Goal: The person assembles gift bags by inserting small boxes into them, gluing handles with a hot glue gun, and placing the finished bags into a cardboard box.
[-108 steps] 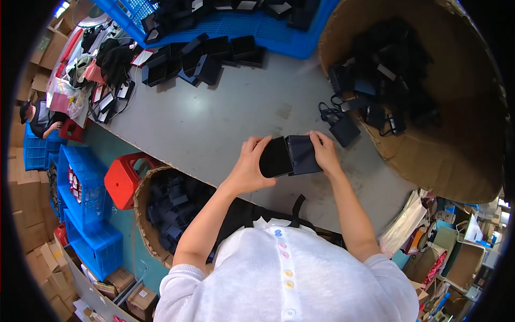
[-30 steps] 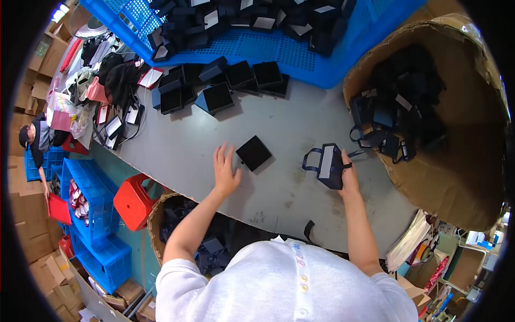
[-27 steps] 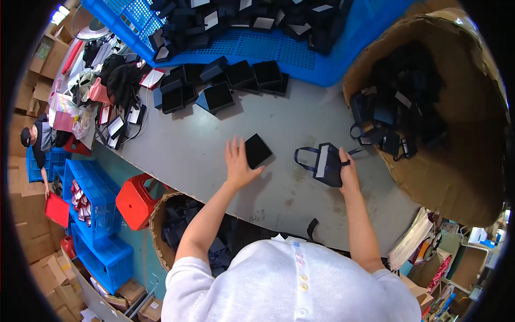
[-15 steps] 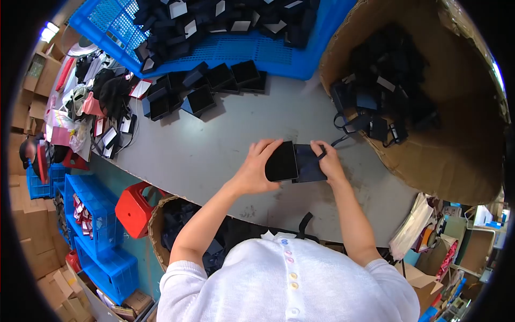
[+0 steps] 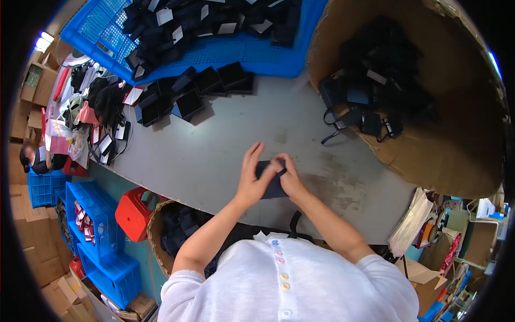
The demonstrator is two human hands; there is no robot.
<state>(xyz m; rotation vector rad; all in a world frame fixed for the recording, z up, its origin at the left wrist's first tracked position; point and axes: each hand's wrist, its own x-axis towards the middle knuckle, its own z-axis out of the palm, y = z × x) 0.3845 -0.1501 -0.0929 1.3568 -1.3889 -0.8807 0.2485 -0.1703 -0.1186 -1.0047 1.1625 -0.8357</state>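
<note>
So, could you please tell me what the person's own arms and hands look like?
The arms come out of short white sleeves, part of a white top with blue, pink and yellow buttons. Below the sleeves they are bare. The left hand and right hand wear no gloves, and no watch or bracelet shows. Blur hides finer detail.

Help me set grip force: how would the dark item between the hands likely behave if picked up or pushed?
Probably fairly stiff: the dark item shows a flat face and straight lower edge. Likely light: it fits between the left hand and right hand. Pushed, it would probably slide rather than roll, given that flat face.
</note>
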